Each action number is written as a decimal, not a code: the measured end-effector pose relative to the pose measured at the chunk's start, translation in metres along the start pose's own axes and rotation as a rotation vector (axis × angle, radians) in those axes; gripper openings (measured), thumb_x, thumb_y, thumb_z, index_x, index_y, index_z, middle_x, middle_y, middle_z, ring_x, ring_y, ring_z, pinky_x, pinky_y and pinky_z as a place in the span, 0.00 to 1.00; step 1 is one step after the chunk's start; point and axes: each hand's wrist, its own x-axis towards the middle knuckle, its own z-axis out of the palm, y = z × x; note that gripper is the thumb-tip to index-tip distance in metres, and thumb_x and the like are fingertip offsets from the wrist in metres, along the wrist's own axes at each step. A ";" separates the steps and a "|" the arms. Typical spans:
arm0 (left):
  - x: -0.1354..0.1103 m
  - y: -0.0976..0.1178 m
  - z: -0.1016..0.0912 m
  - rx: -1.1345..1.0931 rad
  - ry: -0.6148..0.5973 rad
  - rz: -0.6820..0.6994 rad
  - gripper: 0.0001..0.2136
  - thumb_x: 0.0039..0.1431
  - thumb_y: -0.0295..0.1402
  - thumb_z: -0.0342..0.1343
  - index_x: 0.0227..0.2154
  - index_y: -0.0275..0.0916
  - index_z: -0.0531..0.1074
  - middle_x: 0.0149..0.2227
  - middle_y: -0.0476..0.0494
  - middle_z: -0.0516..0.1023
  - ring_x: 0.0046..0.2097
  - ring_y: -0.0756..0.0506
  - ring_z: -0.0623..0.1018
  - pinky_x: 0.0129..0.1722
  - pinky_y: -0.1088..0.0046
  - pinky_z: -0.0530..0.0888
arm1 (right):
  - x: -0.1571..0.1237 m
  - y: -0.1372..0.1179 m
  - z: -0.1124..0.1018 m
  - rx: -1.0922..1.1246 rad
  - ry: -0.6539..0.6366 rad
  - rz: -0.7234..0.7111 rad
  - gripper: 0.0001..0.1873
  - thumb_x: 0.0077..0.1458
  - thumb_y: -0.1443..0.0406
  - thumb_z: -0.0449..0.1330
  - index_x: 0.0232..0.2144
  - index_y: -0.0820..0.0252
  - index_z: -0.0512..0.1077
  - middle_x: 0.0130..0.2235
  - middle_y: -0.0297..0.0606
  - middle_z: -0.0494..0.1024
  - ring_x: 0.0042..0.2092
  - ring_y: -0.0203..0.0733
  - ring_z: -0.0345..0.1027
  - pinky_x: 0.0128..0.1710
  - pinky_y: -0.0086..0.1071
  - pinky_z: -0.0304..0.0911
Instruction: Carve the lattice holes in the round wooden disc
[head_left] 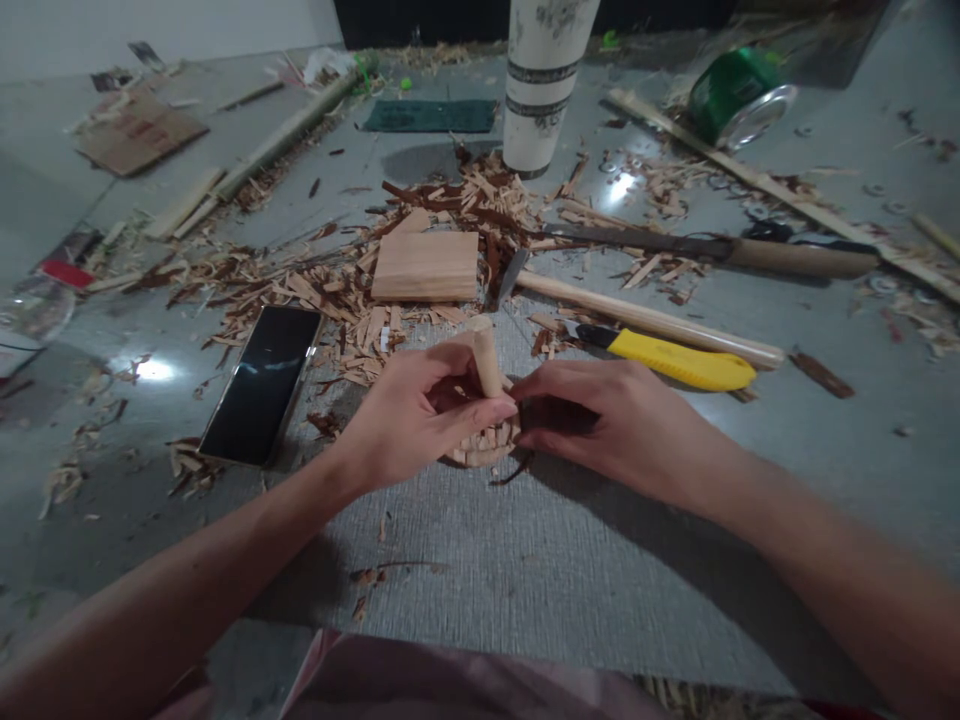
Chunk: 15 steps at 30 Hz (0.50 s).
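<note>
A short, pale wooden dowel (486,358) stands upright, leaning slightly, with the fingers and thumb of my left hand (409,405) closed around its lower part. Under it lies a small round piece made of wood bits (484,445), its top partly hidden by my left thumb. My right hand (611,420) is closed at the right edge of this round piece, thumb and fingertips against its side. Whether a small sliver is also between those fingertips cannot be seen. Both hands rest low over a grey textured board (450,560).
Beyond my hands are a flat wooden block (426,267), a wooden-handled hammer (652,318), a yellow utility knife (682,360) and a long dark blade (720,248). A phone (261,385) lies left. A paper cup (541,130), green can (739,97) and wood shavings (300,290) surround them.
</note>
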 end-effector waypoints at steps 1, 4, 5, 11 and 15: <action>0.000 0.000 0.000 0.005 -0.003 0.004 0.07 0.60 0.34 0.67 0.35 0.36 0.79 0.33 0.46 0.83 0.36 0.46 0.85 0.35 0.74 0.84 | 0.000 -0.001 0.000 0.000 0.002 0.000 0.07 0.64 0.63 0.67 0.45 0.54 0.78 0.42 0.34 0.84 0.41 0.42 0.78 0.38 0.34 0.65; 0.000 0.001 0.000 0.026 -0.024 0.028 0.07 0.60 0.35 0.68 0.35 0.36 0.79 0.32 0.46 0.82 0.34 0.47 0.84 0.34 0.75 0.83 | -0.001 -0.002 -0.003 0.010 -0.009 -0.023 0.09 0.64 0.60 0.68 0.45 0.54 0.78 0.41 0.35 0.84 0.40 0.42 0.77 0.38 0.33 0.65; 0.000 0.002 -0.001 0.032 -0.034 0.036 0.07 0.61 0.35 0.68 0.35 0.36 0.79 0.32 0.46 0.82 0.34 0.47 0.84 0.34 0.76 0.82 | -0.001 -0.002 -0.007 0.013 -0.005 -0.027 0.10 0.64 0.58 0.68 0.46 0.53 0.78 0.40 0.35 0.84 0.39 0.41 0.77 0.37 0.33 0.65; 0.000 0.001 -0.001 0.075 -0.103 0.111 0.05 0.64 0.32 0.65 0.34 0.36 0.80 0.33 0.45 0.82 0.34 0.49 0.83 0.32 0.78 0.79 | -0.005 0.032 -0.054 -0.385 0.381 0.184 0.08 0.67 0.62 0.60 0.42 0.54 0.80 0.35 0.36 0.82 0.30 0.40 0.70 0.33 0.36 0.60; 0.000 0.001 -0.003 0.144 -0.133 0.182 0.07 0.66 0.35 0.65 0.34 0.37 0.80 0.34 0.45 0.82 0.35 0.49 0.82 0.32 0.78 0.77 | -0.011 0.063 -0.084 -0.518 0.188 0.221 0.11 0.67 0.60 0.61 0.43 0.59 0.80 0.43 0.47 0.81 0.41 0.46 0.73 0.44 0.40 0.63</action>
